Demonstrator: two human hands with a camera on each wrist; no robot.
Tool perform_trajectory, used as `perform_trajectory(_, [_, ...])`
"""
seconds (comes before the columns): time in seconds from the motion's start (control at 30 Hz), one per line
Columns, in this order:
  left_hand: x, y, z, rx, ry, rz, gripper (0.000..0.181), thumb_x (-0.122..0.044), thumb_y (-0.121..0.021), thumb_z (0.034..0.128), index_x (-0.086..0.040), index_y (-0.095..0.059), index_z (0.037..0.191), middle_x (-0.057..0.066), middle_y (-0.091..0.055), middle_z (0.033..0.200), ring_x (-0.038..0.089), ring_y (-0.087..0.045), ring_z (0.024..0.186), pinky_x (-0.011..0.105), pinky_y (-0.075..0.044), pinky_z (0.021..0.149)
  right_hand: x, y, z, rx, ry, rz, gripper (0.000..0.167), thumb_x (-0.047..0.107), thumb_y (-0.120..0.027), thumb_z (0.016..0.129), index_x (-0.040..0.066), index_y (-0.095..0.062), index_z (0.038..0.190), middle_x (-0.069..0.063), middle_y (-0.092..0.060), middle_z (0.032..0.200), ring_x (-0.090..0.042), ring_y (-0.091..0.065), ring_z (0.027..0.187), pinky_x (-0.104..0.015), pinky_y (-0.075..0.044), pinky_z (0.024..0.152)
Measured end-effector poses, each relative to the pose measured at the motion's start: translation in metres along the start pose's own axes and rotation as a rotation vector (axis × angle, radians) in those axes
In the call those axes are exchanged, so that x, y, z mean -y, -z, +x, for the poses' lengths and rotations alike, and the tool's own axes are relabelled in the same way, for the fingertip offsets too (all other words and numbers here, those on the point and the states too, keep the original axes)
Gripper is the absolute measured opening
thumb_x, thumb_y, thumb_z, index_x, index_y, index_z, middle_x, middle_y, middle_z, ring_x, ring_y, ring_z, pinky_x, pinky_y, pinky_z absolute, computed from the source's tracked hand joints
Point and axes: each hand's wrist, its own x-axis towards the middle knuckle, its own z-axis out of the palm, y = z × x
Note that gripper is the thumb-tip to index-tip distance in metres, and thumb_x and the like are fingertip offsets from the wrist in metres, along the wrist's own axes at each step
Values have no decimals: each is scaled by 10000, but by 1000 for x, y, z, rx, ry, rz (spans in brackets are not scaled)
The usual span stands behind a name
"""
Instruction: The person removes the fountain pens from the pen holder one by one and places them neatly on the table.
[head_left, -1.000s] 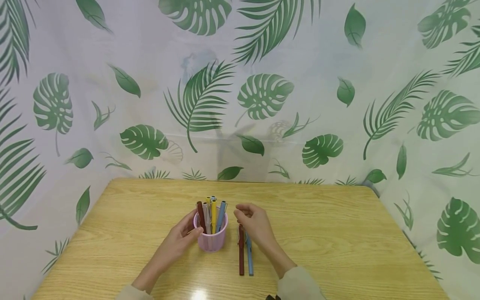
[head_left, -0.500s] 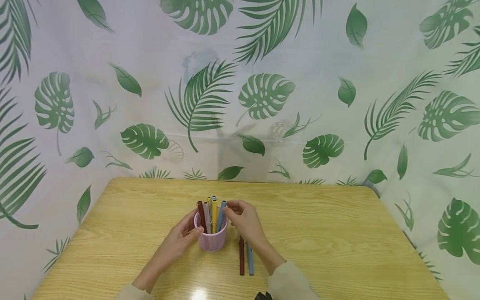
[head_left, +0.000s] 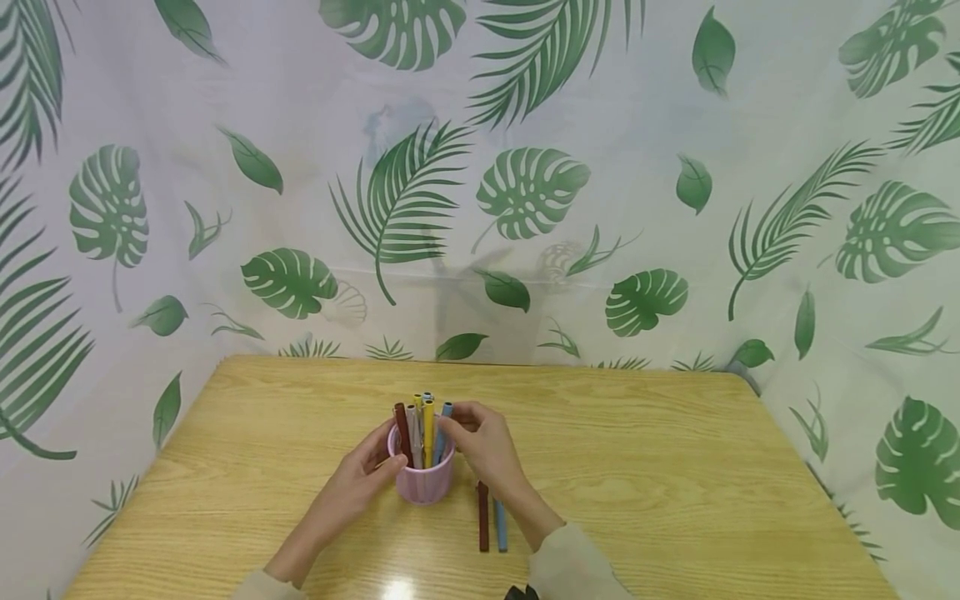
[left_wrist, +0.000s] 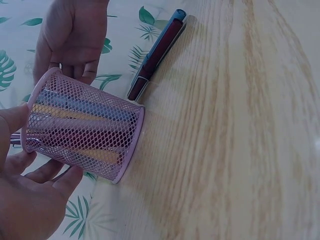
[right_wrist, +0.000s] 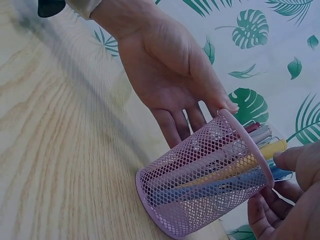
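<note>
A pink mesh pen holder stands upright on the table with several capped pens in it. My left hand holds it from the left, thumb at the rim and fingers round its side. At the right rim, my right hand has thumb and forefinger at the upper end of a blue pen, which it pinches. A dark red pen, a grey pen and a yellow pen stand beside it. On the table lie another dark red pen and another blue pen, partly hidden under the right hand.
The wooden table reaches back to a white cloth backdrop printed with green leaves. The two lying pens are side by side, just right of the pen holder.
My right hand has moved left from above the lying pens to the pen holder's right rim and the blue pen there. My left hand and the pen holder have stayed in place.
</note>
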Motion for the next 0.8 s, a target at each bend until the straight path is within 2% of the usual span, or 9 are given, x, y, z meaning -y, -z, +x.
perform_trajectory(0.27, [0, -1, -1, -3, 1, -3, 677, -211, -595, 1071, -97, -253, 1644, 228, -378, 1605, 394, -393, 1462, 473, -346, 1200, 2, -1, -1, 2, 1, -15, 303, 189, -729, 984, -49, -716, 1171, -116, -719, 1017, -159, -653, 892, -336, -629, 803])
perform_trajectory(0.5, [0, -1, -1, 6, -2, -18, 671, -206, -583, 1077, -94, -246, 1646, 245, -354, 1612, 422, -380, 1462, 488, -369, 1183, 3, -1, -2, -5, -1, -41, 298, 191, -725, 986, -46, -719, 1167, -108, -715, 1011, -166, -646, 887, -337, -624, 797])
perform_trajectory(0.7, [-1, -2, -1, -4, 14, -9, 673, -221, -587, 1076, -110, -250, 1647, 241, -346, 1618, 425, -378, 1462, 500, -372, 1179, 1, 2, -2, -10, -19, -39, 296, 231, -735, 975, -16, -730, 1139, -82, -710, 992, -165, -638, 896, -431, -617, 850])
perform_trajectory(0.8, [-2, -2, -2, -8, 14, -8, 672, -219, -587, 1075, -107, -251, 1646, 239, -351, 1616, 420, -380, 1462, 496, -371, 1179, 1, 4, -2, -17, -25, -38, 299, 251, -740, 973, -2, -733, 1132, -76, -710, 995, -171, -638, 912, -403, -612, 851])
